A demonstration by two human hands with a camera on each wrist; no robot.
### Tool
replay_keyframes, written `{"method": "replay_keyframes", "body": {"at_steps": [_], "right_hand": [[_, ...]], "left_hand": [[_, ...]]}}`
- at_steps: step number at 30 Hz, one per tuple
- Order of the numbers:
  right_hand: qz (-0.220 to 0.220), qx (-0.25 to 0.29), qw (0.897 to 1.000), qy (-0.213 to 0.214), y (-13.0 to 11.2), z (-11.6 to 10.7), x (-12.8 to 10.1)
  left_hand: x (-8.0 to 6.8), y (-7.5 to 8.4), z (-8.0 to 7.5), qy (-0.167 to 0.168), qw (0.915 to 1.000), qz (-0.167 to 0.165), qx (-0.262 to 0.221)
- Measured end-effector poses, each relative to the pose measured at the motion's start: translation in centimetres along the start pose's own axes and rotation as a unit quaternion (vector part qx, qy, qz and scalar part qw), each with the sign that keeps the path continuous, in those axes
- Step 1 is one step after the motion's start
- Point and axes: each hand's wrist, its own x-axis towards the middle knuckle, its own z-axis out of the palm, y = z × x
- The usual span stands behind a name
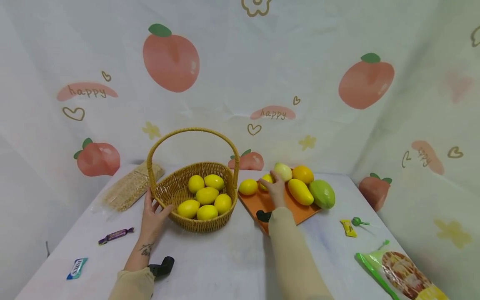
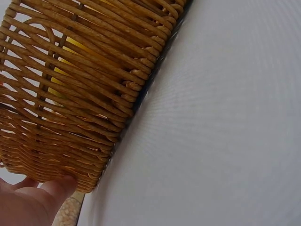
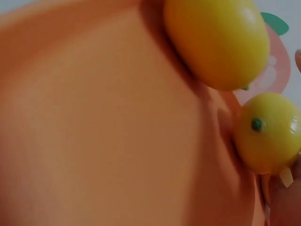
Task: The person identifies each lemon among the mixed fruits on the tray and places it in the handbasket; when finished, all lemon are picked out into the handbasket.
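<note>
Against the left side of the wicker basket [image 1: 204, 225], my left hand [image 1: 153, 218] rests with thumb and fingers spread. Its fingers [image 2: 59, 188] touch the woven outer wall in the left wrist view. Several lemons [image 1: 207, 195] lie inside the basket. Over the orange tray [image 1: 305, 213], my right hand [image 1: 276, 191] holds a lemon [image 3: 268, 132] between thumb and fingers; part of that grip is hidden. A second lemon [image 1: 248, 187] sits at the tray's left edge. Beside the right hand are a pale green fruit [image 1: 283, 171], an orange [image 1: 303, 175], a mango [image 1: 301, 192] and a green papaya [image 1: 322, 194].
A clear bag of pale grains [image 1: 129, 189] lies behind the basket's left side. Wrapped candies [image 1: 116, 236] and a blue packet [image 1: 77, 268] are at left. A yellow candy [image 1: 348, 228], a green lollipop [image 1: 357, 221] and a green snack bag [image 1: 401, 275] lie at right.
</note>
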Motion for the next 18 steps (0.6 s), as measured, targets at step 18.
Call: {"method": "replay_keyframes", "body": {"at_steps": [18], "right_hand": [[0.015, -0.058, 0.998, -0.017, -0.4, -1.0, 0.2]], "left_hand": [[0.0, 0.1, 0.0, -0.002, 0.9999, 0.003, -0.01]]}}
